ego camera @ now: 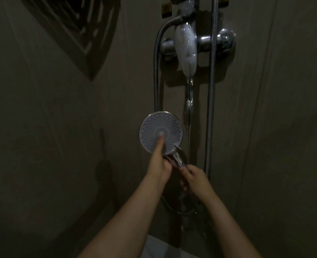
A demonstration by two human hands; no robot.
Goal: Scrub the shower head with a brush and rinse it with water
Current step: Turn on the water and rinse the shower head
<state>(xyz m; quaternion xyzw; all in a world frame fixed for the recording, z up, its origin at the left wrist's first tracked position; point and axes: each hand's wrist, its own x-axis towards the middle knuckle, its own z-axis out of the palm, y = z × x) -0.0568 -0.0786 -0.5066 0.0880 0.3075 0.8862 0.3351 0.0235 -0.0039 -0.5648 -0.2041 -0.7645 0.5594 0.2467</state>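
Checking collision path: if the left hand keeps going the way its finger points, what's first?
Left hand already touches the round white perforated shower head; its finger rests near the centre.

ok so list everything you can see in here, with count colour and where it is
shower head: 1, white face with rows of small holes, centre of view, face turned toward the camera
shower handle: 1, chrome, runs down-right from the head into the right hand
hose: 1, grey metal, curves from the tap down behind the head
tap: 1, chrome body with a white lever, upper centre on the wall
water: 1 stream, clear, falling from the tap to the right of the head
pole: 1, chrome, upright at the right of the tap
wall: tiled, dim beige, all around
left hand: 1, thumb on the middle of the face, fingers behind the head
right hand: 1, grips the handle
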